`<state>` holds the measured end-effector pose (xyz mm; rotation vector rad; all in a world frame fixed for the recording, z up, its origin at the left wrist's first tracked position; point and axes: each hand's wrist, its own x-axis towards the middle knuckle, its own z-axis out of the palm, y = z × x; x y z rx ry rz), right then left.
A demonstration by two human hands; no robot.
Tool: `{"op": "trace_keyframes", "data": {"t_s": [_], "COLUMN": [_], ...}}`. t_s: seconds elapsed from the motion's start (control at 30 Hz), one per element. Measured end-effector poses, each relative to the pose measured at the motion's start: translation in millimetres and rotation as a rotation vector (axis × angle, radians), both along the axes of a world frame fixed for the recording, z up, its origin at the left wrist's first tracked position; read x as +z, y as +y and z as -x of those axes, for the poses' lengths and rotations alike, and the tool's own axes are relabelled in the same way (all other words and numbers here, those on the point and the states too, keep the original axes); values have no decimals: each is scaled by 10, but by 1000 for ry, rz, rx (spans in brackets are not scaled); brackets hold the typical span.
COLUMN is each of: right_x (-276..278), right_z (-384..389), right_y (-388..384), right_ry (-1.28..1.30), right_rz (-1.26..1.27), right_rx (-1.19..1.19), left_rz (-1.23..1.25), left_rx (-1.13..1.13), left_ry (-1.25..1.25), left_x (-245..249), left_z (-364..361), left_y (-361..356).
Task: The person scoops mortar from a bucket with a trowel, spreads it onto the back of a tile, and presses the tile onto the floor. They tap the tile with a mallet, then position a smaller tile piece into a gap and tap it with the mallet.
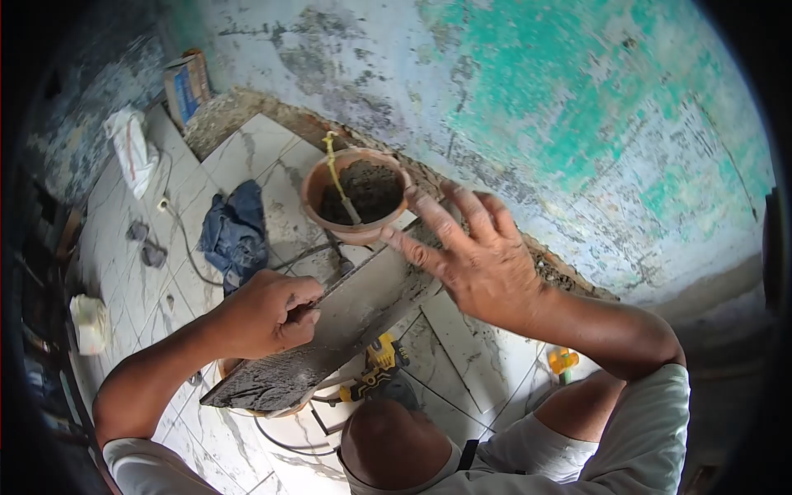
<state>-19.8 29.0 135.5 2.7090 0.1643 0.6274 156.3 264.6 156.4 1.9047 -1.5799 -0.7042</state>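
Note:
A long strip of tile (363,301) lies slantwise before me, its upturned face smeared with grey mortar, thickest in a rough patch (276,384) at the near left end. My left hand (276,318) is at its left edge with fingers curled and thumb closed in; I cannot tell what is inside the grip. Over the strip's far end, my right hand (487,264) has its fingers spread, the fingertips overlapping the rim of a clay-coloured bucket (318,206). Dark mortar (369,190) is in that bucket, along with a yellowish stick-like tool (336,173).
A yellow-and-black power tool (375,367) lies below the strip. Dark cloth (235,231), a cable (186,231), a white sack (130,148) and a box (186,87) are on the left. A peeling green-and-white wall (561,99) bounds the right. Loose tiles (466,355) cover the floor.

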Motion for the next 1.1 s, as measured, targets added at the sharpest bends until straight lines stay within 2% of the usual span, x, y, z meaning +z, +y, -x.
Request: {"op": "trace_keyframes", "data": {"t_s": [0.1,0.13,0.2,0.27,0.3,0.33,0.4,0.47,0.5,0.57,0.6,0.67,0.73,0.77,0.83,0.87,0.93,0.97,1.0,1.03,1.1], "right_x": [3,21,-69,-128,-297,-531,-800,-1607,-1830,-2179,-2255,-2219,-2318,-2153,-1919,-1833,-2237,-2307,-2318,-2307,-2224], "right_z": [444,700,1329,2025,2438,2871,3623,4547,4867,5327,5442,5657,6005,5925,5912,5923,6296,6374,6409,6452,6506], "right_y": [-659,-938,-1406,-1678,-1826,-1950,-1917,-1969,-1942,-1907,-1950,-2124,-2535,-2687,-3085,-3250,-3805,-4002,-4170,-4297,-4476], "right_ry": [71,140,176,282,230,131,-164,-615,-626,-1253,-1260,-1694,-1757,-1847,-1933,-1975,-1968,-1989,-2000,-2012,-2126], "right_rz": [114,111,-41,-389,-587,-707,-1295,-1421,-1441,-1707,-1731,-1743,-1790,-1671,-1674,-1687,-1614,-1470,-1324,-1346,-1141], "right_rx": [-365,-489,-723,-1026,-1131,-1181,-1387,-1490,-1507,-1677,-1686,-1578,-1314,-1256,-1113,-1072,-892,-892,-889,-892,-1312], "left_rz": [-36,26,-86,-32,-26,-48,-71,-67,-91,-141,-208,-285,-338,-353,-187,-268,-319,-352,-341,-359,-327], "left_rx": [-113,-131,-164,-184,-228,-244,-274,-318,-340,-372,-365,-358,-363,-368,-463,-519,-519,-508,-590,-588,-670], "left_ry": [-53,-60,-29,-67,-63,-70,-72,-95,-89,-97,-107,-133,-274,-293,-359,-409,-360,-290,-372,-388,-346], "left_x": [-47,-56,-30,-19,-72,-67,-48,-53,-19,-1,-22,-72,-116,-149,-202,-185,-271,-334,-384,-420,-515], "left_z": [3,50,90,178,169,192,299,460,587,810,899,1103,1340,1484,1781,1927,2192,2304,2387,2517,2839], "left_y": [-335,-456,-675,-853,-948,-1034,-1179,-1421,-1534,-1735,-1850,-2052,-2225,-2297,-2467,-2600,-2773,-2834,-2903,-2982,-3129]}}
